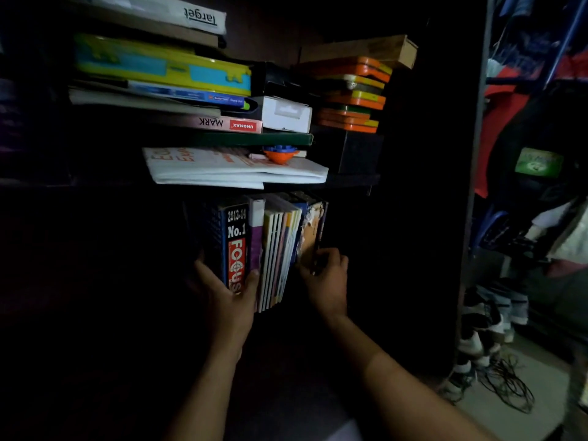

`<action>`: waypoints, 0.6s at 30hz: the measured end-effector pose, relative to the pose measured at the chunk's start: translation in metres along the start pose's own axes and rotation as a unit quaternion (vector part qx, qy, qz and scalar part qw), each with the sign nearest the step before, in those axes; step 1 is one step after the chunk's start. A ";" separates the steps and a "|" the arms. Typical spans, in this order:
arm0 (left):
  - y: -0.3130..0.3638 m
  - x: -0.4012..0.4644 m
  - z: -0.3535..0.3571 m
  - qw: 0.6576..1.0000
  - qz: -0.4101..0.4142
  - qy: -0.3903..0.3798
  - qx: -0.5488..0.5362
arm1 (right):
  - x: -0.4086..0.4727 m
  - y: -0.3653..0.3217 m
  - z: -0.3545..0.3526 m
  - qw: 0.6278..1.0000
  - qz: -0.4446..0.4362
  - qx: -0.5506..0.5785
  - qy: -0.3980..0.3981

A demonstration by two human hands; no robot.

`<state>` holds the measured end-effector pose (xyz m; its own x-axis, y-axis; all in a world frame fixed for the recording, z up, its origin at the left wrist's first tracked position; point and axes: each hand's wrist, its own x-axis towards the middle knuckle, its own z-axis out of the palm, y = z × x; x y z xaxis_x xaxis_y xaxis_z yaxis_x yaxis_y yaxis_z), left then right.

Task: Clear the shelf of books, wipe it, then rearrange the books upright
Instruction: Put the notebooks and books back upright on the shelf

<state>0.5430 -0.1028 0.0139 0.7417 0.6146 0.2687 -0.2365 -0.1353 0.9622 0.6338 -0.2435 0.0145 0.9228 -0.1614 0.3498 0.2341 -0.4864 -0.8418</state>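
In the head view, a row of upright books (264, 246) stands on a dark lower shelf (346, 183) whose floor is lost in shadow, so I cannot tell how well the books are seated. The left hand (222, 294) grips the left end of the row, thumb across the red-and-black spine of the "Focus" book (236, 246) and fingers (199, 265) curled round the far side. The right hand (327, 278) is closed on the tattered brown book (313, 230) at the right end, pinching its lower edge. Both hands squeeze only the outer volumes; the thin pale-edged books (280, 256) in the middle are held by side pressure alone. I judge the main risk is that, if the squeeze slackens or the hands tilt unevenly, those slim middle books slide down and drop out. The worn cover under the right hand could tear further if the pinch carries much weight. Just above, a white folded book (235, 170) overhangs the upper shelf edge with an orange and blue toy (280, 154) resting on it; lifting the row too high could knock that overhang and bring the toy and the stacked flat books (165, 71) down. Poor light adds to the chance of misjudging clearance.
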 end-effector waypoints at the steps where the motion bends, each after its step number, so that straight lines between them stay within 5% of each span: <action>1: -0.002 0.003 -0.001 1.000 0.000 0.001 0.006 | -0.006 0.002 -0.005 1.000 0.009 0.013 0.000; 9: -0.006 0.003 -0.002 0.984 -0.026 -0.161 0.077 | -0.046 0.000 -0.019 0.992 -0.092 -0.023 -0.081; 18: -0.011 0.003 0.004 0.979 -0.019 -0.133 0.154 | -0.051 -0.001 -0.009 0.959 -0.186 -0.127 -0.171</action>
<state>0.5502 -0.1026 0.0041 0.8928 0.4056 0.1960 -0.0363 -0.3689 0.9288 0.5840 -0.2424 0.0013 0.8461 0.3349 0.4147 0.5252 -0.6565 -0.5415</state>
